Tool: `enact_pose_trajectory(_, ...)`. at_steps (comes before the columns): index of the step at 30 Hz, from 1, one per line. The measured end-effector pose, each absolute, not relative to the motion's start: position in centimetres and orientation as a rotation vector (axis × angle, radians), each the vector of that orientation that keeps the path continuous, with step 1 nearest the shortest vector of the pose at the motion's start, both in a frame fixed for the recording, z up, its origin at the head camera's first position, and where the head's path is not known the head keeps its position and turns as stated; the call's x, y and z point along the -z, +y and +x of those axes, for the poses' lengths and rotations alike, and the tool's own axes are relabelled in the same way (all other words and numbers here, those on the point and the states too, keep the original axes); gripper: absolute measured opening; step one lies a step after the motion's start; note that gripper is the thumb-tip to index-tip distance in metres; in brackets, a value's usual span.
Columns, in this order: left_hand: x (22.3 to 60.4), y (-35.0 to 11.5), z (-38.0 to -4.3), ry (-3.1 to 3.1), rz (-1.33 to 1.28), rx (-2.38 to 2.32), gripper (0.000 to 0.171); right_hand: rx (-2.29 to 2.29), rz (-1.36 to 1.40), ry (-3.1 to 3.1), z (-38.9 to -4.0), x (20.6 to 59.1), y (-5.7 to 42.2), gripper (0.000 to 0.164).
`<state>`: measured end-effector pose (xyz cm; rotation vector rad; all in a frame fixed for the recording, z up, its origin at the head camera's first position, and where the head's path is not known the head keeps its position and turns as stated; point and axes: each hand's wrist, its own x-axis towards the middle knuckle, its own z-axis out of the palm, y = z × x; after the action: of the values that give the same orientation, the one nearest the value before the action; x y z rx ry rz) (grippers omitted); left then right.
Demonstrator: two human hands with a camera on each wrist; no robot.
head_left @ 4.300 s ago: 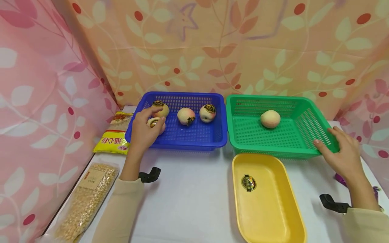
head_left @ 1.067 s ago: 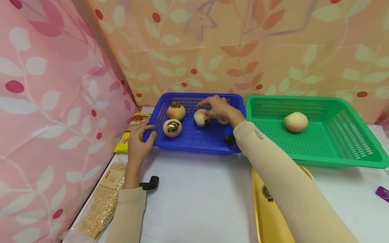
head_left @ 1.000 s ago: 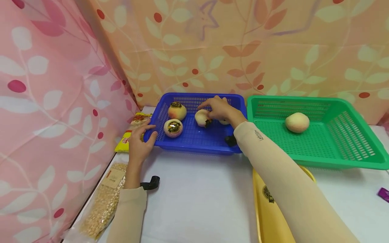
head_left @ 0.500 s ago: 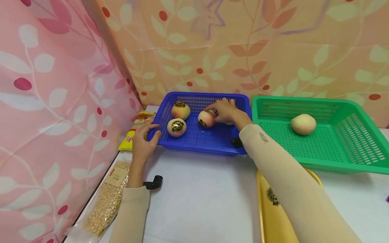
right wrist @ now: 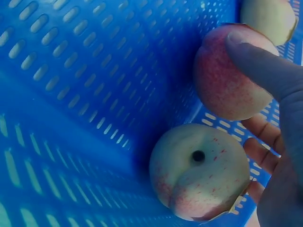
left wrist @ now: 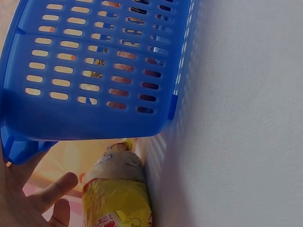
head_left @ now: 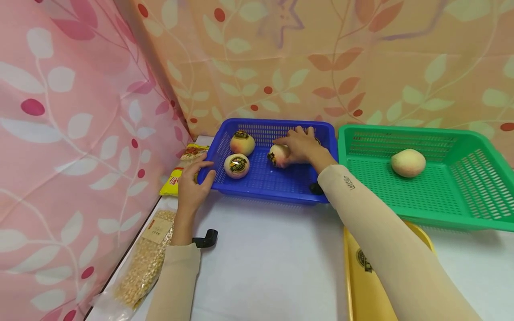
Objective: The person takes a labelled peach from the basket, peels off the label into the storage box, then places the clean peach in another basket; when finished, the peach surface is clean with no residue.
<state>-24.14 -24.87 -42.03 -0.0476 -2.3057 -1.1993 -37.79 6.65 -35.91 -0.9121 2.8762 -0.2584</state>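
My right hand (head_left: 302, 147) reaches into the blue basket (head_left: 261, 191) and pinches a pale pink peach (head_left: 278, 156) with a dark sticker on its left side. In the right wrist view, the thumb lies on that peach (right wrist: 222, 85), and a second peach (right wrist: 199, 172) sits by the other fingers; in the head view my hand mostly hides this second one. At the basket's near-left corner, my left hand (head_left: 193, 185) grips the rim, thumb to the near side. Two stickered peaches, a rear one (head_left: 242, 143) and a front one (head_left: 237, 166), sit in the basket's left part.
On the right stands a green basket (head_left: 437, 218) holding one peach (head_left: 408, 163). A yellow tray (head_left: 361, 290) lies in front of it, partly under my right forearm. At left are a yellow food packet (head_left: 172, 183) and a clear bag of pale grains (head_left: 144, 263).
My right hand has left the green basket's rim and reached into the blue basket, where the peach it pinches has turned. My left hand has moved from above a peach to the blue rim.
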Motion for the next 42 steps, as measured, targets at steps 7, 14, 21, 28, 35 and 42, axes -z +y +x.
enact_pose_trajectory(7, 41.8, -24.8, -24.2, -2.32, -0.034, 1.18, 0.025, 0.31, -0.927, 2.878, -38.0, 36.1, 6.8, 0.07)
enact_pose_trajectory(14, 42.0, -24.7, -24.0, -2.315, -0.04, 1.202, 0.025, 0.427, -0.905, 2.875, -38.2, 36.5, 7.8, 0.068)
enact_pose_trajectory(21, 42.0, -24.6, -24.0, -2.309, -0.048, 1.203, 0.025, 0.683, -0.918, 2.867, -37.9, 35.2, 8.6, 0.07)
enact_pose_trajectory(28, 41.7, -24.8, -24.0, -2.327, -0.039, 1.198, 0.025, 1.066, -1.019, 2.789, -37.2, 32.9, 8.9, 0.07)
enact_pose_trajectory(35, 41.4, -25.5, -24.6, -2.346, -0.031, 1.18, 0.026, 1.355, -0.973, 2.645, -35.5, 30.7, 9.8, 0.071)
enact_pose_trajectory(42, 41.7, -25.9, -24.9, -2.341, -0.029, 1.18, 0.026, 1.522, -1.027, 2.503, -33.0, 29.7, 11.5, 0.063)
